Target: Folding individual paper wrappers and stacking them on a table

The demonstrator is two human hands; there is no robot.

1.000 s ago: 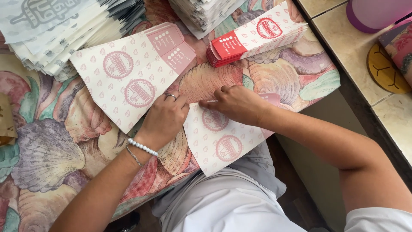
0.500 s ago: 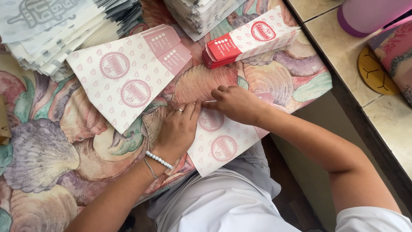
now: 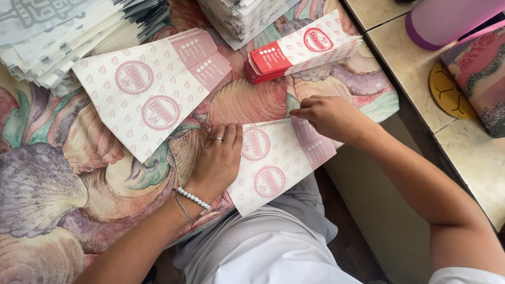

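A flat white paper carton blank [image 3: 276, 160] with pink round emblems lies at the near edge of a table covered in a seashell-print cloth [image 3: 68, 173]. My left hand [image 3: 218, 158], with a ring and a bead bracelet, rests palm down on the blank's left edge. My right hand [image 3: 329, 117] pinches the blank's top edge near its pink panel. A second, unfolded blank [image 3: 150, 89] lies flat to the upper left. A stack of folded cartons [image 3: 302, 50] with red ends sits beyond my right hand.
Piles of flat white sheets lie at the far left [image 3: 63, 37] and far middle [image 3: 242, 16]. On a tiled ledge [image 3: 400, 55] to the right stand a purple container [image 3: 447, 18] and a round yellow coaster [image 3: 447, 87]. My lap is below the table edge.
My left hand slid left and down, off the middle of the blank to its left edge. The blank now lies more spread out, and my right hand stays at its top edge.
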